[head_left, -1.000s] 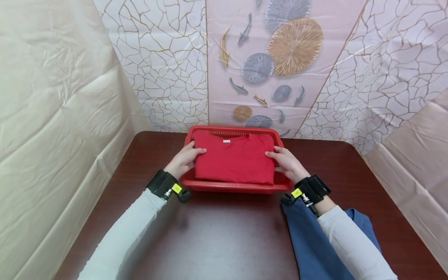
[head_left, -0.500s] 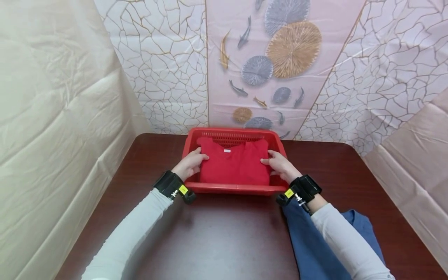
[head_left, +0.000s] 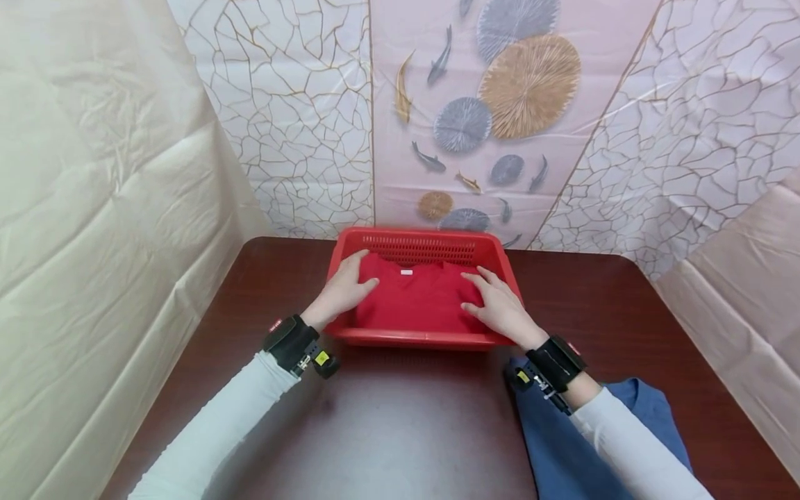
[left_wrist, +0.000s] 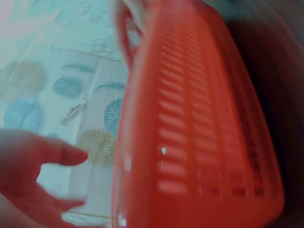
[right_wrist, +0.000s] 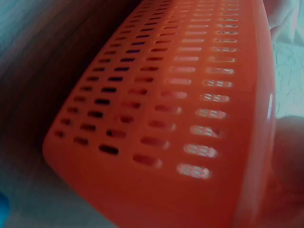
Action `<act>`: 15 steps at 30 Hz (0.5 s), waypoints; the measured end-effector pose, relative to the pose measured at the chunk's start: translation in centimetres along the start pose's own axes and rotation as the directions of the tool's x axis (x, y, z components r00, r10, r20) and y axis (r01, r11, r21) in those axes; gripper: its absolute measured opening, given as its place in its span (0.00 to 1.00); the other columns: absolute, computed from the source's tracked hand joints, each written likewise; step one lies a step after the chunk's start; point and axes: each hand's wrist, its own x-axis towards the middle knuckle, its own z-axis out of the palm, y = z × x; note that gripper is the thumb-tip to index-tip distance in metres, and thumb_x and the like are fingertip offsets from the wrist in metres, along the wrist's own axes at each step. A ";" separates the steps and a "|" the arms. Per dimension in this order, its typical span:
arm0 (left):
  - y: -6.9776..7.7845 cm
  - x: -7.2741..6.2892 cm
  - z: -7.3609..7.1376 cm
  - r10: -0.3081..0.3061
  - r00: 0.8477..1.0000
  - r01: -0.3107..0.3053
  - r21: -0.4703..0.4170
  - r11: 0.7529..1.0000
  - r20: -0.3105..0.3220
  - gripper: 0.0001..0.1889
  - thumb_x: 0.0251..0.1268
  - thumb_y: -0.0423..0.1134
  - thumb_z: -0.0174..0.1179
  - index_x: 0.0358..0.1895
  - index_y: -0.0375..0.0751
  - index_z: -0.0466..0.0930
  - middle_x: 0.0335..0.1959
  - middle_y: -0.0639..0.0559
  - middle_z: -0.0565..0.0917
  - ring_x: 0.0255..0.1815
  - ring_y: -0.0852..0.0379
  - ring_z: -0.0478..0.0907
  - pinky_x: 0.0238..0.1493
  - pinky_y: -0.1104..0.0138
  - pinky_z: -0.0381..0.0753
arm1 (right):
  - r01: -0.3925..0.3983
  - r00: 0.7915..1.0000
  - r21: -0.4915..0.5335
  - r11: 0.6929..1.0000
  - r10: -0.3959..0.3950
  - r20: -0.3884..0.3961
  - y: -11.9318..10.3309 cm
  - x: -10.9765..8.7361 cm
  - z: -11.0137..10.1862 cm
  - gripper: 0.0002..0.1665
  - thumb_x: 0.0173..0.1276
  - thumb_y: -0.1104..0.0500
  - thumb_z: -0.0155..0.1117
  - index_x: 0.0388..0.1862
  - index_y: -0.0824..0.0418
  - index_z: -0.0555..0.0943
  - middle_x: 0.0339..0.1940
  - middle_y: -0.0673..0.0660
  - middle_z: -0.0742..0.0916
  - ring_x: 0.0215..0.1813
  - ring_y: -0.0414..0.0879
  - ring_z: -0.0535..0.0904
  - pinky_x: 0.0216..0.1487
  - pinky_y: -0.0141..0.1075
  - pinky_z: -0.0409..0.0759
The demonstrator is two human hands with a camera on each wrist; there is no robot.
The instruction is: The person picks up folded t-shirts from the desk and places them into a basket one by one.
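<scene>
A folded red shirt point(head_left: 409, 305) with a small white neck label lies flat inside a red plastic basket point(head_left: 419, 339) with slotted sides. My left hand point(head_left: 342, 288) is over the basket's left side, its fingers and thumb spread and holding nothing. Over the right side, my right hand point(head_left: 502, 309) has its fingers spread too, apart from the shirt as far as I can tell. In the left wrist view the basket's slotted wall point(left_wrist: 190, 209) fills the middle, with the left hand's fingers point(left_wrist: 59, 151) beyond its rim. The right wrist view is mostly the basket wall point(right_wrist: 118, 185).
A blue garment point(head_left: 550, 437) lies on the dark brown table point(head_left: 387, 430) at the right, partly under my right forearm. Patterned cloth hangs behind the basket, and a cream cloth point(head_left: 125, 243) borders the left side.
A second ago both hands gripped the shirt's sides above the basket. The shirt has gone down into the basket, and both hands have let go, spread their fingers and moved slightly apart.
</scene>
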 end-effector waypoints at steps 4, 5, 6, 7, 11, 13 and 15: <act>0.5 -0.2 1.3 0.104 0.989 -0.135 0.351 0.926 0.105 0.32 0.73 0.43 0.60 0.77 0.43 0.63 0.78 0.34 0.60 0.78 0.37 0.59 0.74 0.43 0.62 | 0.121 0.990 -0.095 0.988 -0.113 0.089 -0.1 -0.2 0.1 0.39 0.65 0.56 0.74 0.74 0.60 0.72 0.77 0.70 0.67 0.78 0.69 0.58 0.71 0.62 0.66; 0.6 -0.1 1.7 0.096 0.985 -0.148 0.405 0.902 0.147 0.32 0.72 0.43 0.61 0.77 0.45 0.64 0.78 0.34 0.59 0.78 0.35 0.58 0.73 0.42 0.62 | 0.129 0.985 -0.101 0.987 -0.116 0.126 -0.1 -0.1 0.1 0.39 0.64 0.55 0.74 0.73 0.59 0.73 0.76 0.70 0.67 0.78 0.70 0.58 0.70 0.62 0.67; 0.6 0.0 2.1 0.082 0.979 -0.160 0.453 0.877 0.187 0.32 0.71 0.44 0.62 0.77 0.47 0.65 0.79 0.34 0.58 0.78 0.35 0.56 0.74 0.43 0.61 | 0.135 0.980 -0.109 0.985 -0.117 0.161 0.0 0.1 0.2 0.39 0.64 0.54 0.74 0.73 0.58 0.73 0.76 0.71 0.68 0.77 0.70 0.58 0.70 0.62 0.68; 0.6 0.1 2.4 0.067 0.972 -0.171 0.483 0.859 0.225 0.33 0.70 0.44 0.63 0.77 0.48 0.66 0.79 0.34 0.58 0.79 0.36 0.55 0.75 0.44 0.60 | 0.136 0.975 -0.116 0.984 -0.113 0.190 0.1 0.2 0.3 0.39 0.64 0.53 0.74 0.73 0.58 0.73 0.76 0.71 0.68 0.76 0.70 0.60 0.68 0.61 0.70; 0.6 0.6 3.1 -0.032 0.947 -0.155 0.543 0.826 0.320 0.36 0.66 0.46 0.67 0.76 0.52 0.67 0.79 0.37 0.60 0.80 0.40 0.54 0.75 0.46 0.61 | 0.116 0.959 -0.128 0.985 -0.077 0.272 0.5 0.9 0.8 0.41 0.64 0.50 0.74 0.74 0.55 0.73 0.76 0.71 0.68 0.74 0.68 0.64 0.66 0.60 0.73; 0.5 0.9 3.1 -0.063 0.934 -0.149 0.543 0.826 0.351 0.36 0.65 0.46 0.67 0.77 0.53 0.67 0.78 0.39 0.62 0.80 0.42 0.54 0.75 0.47 0.63 | 0.114 0.952 -0.124 0.986 -0.073 0.296 0.8 1.1 0.9 0.41 0.63 0.50 0.74 0.74 0.55 0.73 0.75 0.70 0.69 0.74 0.68 0.65 0.66 0.61 0.72; 0.3 1.3 3.1 -0.076 0.926 -0.146 0.536 0.832 0.370 0.36 0.65 0.46 0.67 0.77 0.54 0.67 0.78 0.40 0.62 0.80 0.43 0.54 0.73 0.47 0.66 | 0.108 0.948 -0.113 0.988 -0.068 0.310 1.0 1.3 1.0 0.41 0.62 0.51 0.75 0.74 0.55 0.73 0.75 0.70 0.69 0.74 0.67 0.65 0.67 0.61 0.71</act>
